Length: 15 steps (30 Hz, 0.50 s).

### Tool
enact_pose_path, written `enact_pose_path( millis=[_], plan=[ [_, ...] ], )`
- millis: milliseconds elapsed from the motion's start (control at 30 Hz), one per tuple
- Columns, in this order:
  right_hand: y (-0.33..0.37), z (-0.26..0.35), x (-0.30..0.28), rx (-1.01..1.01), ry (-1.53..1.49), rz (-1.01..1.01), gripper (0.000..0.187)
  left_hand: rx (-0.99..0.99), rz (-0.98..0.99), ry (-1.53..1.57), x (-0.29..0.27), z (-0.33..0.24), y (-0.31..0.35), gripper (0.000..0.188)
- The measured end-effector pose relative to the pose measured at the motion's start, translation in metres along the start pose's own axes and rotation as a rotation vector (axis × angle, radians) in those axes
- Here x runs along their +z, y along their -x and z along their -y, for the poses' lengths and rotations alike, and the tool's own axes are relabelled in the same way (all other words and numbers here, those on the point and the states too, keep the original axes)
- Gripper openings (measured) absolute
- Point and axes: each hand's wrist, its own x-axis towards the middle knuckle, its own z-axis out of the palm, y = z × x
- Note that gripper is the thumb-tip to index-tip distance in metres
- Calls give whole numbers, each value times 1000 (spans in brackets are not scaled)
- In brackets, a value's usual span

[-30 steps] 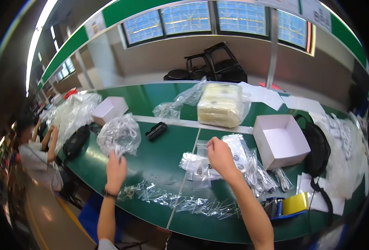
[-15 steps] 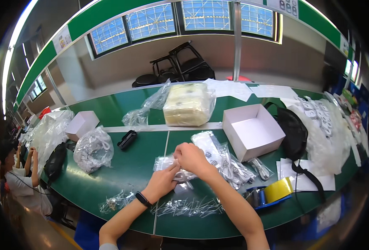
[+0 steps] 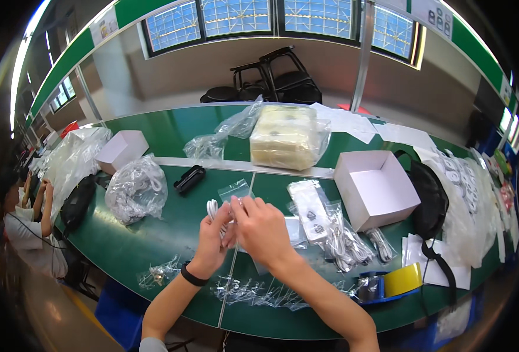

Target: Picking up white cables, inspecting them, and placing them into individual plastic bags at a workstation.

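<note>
A coiled white cable (image 3: 213, 210) sticks up from my left hand (image 3: 213, 239), which is closed around it. My right hand (image 3: 263, 230) is pinched against the left fingertips, and what lies between its fingers is hidden. A small clear plastic bag (image 3: 235, 189) shows just beyond the fingertips; whether it is held or lying on the table I cannot tell. To the right of my right hand lie bagged white flat packs (image 3: 309, 209) and several clear bags of white cables (image 3: 344, 245). Another cable bag (image 3: 381, 245) lies beside them.
Twist ties (image 3: 265, 293) are scattered along the front edge beside a yellow tape roll in a blue dispenser (image 3: 401, 281). An open white box (image 3: 377, 193), a wrapped yellowish block (image 3: 286, 138), a black clip-like object (image 3: 189, 179) and a bulging plastic bag (image 3: 135, 190) surround my hands. Another person (image 3: 33, 229) works at left.
Both hands have risen off the table. The cable now shows above my left hand, and the small clear bag has come into sight beyond the fingers. The whole view has shifted slightly.
</note>
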Motion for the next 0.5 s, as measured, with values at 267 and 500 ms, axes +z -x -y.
enact_pose_path(
  millis=[267, 500],
  plan=[
    [1, 12, -3, 9, -286, 71, 23, 137, -331, -216, -13, -10, -13, 25],
    [-4, 20, -7, 299, -637, 54, 19, 412, -162, -598, -10, 2, -2, 9]
  ],
)
